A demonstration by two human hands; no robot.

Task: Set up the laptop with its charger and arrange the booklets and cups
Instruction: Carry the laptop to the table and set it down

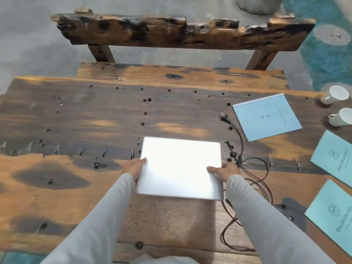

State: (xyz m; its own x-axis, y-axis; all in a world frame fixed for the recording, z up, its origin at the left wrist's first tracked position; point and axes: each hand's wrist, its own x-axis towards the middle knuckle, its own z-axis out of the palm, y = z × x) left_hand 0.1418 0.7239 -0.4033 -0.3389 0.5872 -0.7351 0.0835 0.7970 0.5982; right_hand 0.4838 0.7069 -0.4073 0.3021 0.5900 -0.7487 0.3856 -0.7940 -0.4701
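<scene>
Laptop (181,166), closed, flat silver lid glaring white, rounded corners

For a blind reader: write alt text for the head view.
The left hand and right hand grip the sides of a closed silver laptop at a wooden table. Its black charger cable lies loose to the right, near three blue booklets and two white cups.

The laptop (180,166) lies mid-table (76,121) toward the front, the cable (225,118) just right of it, three booklets (266,117) (335,159) (331,212) farther right (one behind two), two cups (335,97) (342,117) far right, a bench (181,33) behind.
</scene>
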